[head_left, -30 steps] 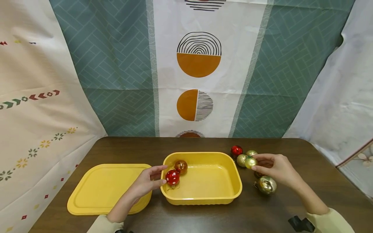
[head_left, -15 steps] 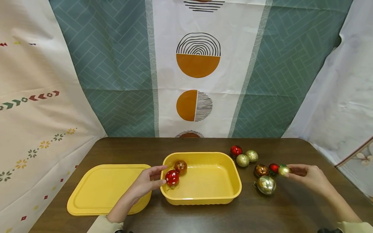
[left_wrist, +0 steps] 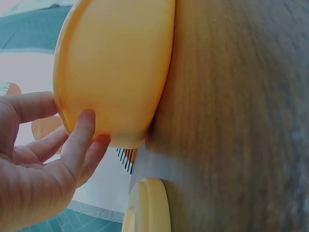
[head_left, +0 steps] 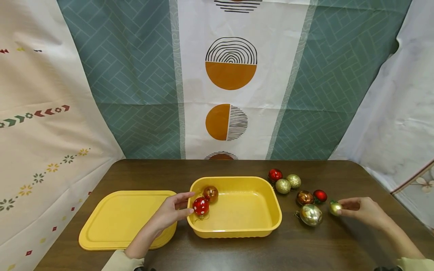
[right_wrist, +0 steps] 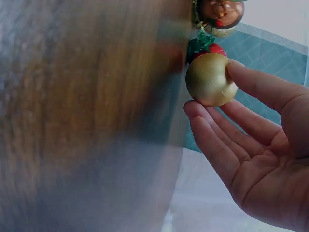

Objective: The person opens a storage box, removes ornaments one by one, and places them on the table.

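My right hand (head_left: pixel 364 213) pinches a small gold Christmas ball (head_left: pixel 335 208) between thumb and fingers, close over the table's right side. The right wrist view shows this gold ball (right_wrist: pixel 208 79) with a green tie at its top. My left hand (head_left: pixel 169 210) holds the left end of a yellow plastic box (head_left: pixel 234 234), fingertips at its rim and outer wall (left_wrist: pixel 116 67). Inside lie a red ball with white dots (head_left: pixel 201 206) and a copper ball (head_left: pixel 210 193). Left of the pinched ball rest a large shiny gold ball (head_left: pixel 310 215), a red ball (head_left: pixel 320 195) and a brown ball (head_left: pixel 304 198).
Left of the box lies a flat yellow lid (head_left: pixel 122 218), partly behind the left forearm. Behind the box's right end sit a red ball (head_left: pixel 275 175) and two glittery gold balls (head_left: pixel 283 186). A patterned cloth (head_left: pixel 230 124) hangs beyond the table's back edge.
My right hand has carried the gold ball rightward from beside the glittery balls, then lowered it toward the front, right of the large gold ball. The left hand stays at the box.
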{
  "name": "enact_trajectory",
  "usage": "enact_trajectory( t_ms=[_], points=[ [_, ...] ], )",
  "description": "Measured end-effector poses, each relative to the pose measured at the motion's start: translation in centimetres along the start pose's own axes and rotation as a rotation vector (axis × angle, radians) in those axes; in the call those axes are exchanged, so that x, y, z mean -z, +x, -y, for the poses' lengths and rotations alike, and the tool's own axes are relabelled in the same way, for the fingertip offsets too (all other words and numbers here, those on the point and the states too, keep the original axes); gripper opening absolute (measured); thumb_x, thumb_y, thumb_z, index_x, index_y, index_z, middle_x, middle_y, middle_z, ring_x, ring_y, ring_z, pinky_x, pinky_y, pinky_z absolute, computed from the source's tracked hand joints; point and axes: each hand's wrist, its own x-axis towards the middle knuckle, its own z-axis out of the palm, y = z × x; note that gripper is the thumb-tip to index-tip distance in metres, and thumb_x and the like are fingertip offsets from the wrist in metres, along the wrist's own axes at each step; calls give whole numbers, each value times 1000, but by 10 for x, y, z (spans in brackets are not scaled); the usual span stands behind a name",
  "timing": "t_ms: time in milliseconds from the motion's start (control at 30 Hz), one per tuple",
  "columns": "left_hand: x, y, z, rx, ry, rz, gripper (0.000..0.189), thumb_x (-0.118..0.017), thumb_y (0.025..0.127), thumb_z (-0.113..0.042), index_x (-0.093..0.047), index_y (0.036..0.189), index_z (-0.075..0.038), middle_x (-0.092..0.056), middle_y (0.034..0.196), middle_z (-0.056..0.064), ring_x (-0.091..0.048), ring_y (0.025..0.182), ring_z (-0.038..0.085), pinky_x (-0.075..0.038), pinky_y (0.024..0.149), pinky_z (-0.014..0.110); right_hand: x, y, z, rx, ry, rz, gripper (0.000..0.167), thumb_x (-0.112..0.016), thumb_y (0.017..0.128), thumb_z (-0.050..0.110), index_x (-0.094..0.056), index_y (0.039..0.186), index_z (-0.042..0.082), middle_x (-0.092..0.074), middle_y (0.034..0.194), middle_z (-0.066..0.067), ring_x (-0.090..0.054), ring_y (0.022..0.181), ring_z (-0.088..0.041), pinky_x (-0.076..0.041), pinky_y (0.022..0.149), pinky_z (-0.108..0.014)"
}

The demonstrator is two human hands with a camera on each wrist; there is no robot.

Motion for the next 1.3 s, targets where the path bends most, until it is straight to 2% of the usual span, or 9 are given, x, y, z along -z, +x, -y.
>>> enact_trajectory(
  t_ms=[133,267,633,667,767,900,1133,1300],
  points=[
    [-1,1,0,-4,2,3,51,-66,80,-5,-49,128,2,-47,127,24,-50,111,34,-51,80,39,-2,1,-3,-7,1,15,42,-69,79,26,-64,104,-7,-68,90,-17,-64,83,-32,-50,67,-44],
    [-1,1,0,1,7,-3,51,-66,80,-5,-49,128,1,-48,127,23,-50,110,34,-51,80,39,-3,0,-4,-10,12,21,42,-69,80,27,-63,105,-7,-67,91,-18,-62,86,-37,-49,69,-49],
    [-1,0,-2,10,9,-3,50,-66,80,-5,-49,128,0,-48,127,23,-50,109,33,-51,80,38,-5,0,-3,-5,17,8,40,-69,80,24,-63,105,-7,-67,92,-20,-62,88,-39,-48,71,-52],
    [-1,0,-2,9,9,-3,51,-66,80,-5,-49,128,0,-48,127,23,-51,109,32,-51,80,38,-5,0,-3,-4,15,3,40,-69,80,24,-63,105,-7,-67,92,-19,-63,86,-37,-48,71,-51],
    [-1,0,-1,8,11,-7,51,-67,80,-6,-49,128,0,-48,126,23,-51,110,33,-51,80,39,-5,-2,-4,7,15,-33,41,-71,78,24,-64,105,-6,-68,90,-16,-65,79,-16,-50,68,-36],
    [-2,1,-1,12,11,-13,51,-67,80,-6,-50,127,-1,-49,127,22,-50,111,34,-51,81,39,-2,-6,-2,26,33,-93,43,-73,76,23,-64,105,-7,-69,88,-15,-56,71,8,-46,60,-19],
    [-1,1,0,7,8,-7,51,-66,80,-6,-50,128,0,-48,127,23,-50,111,34,-51,81,39,7,-8,16,29,86,-125,45,-71,79,23,-61,110,-8,-67,95,-19,-56,73,11,-47,59,-17],
    [0,1,1,7,8,-10,51,-67,80,-6,-50,127,0,-48,127,23,-49,112,35,-51,81,40,10,-6,36,74,125,-145,43,-71,79,22,-62,110,-6,-67,98,-17,-57,76,10,-47,60,-16]
  ],
)
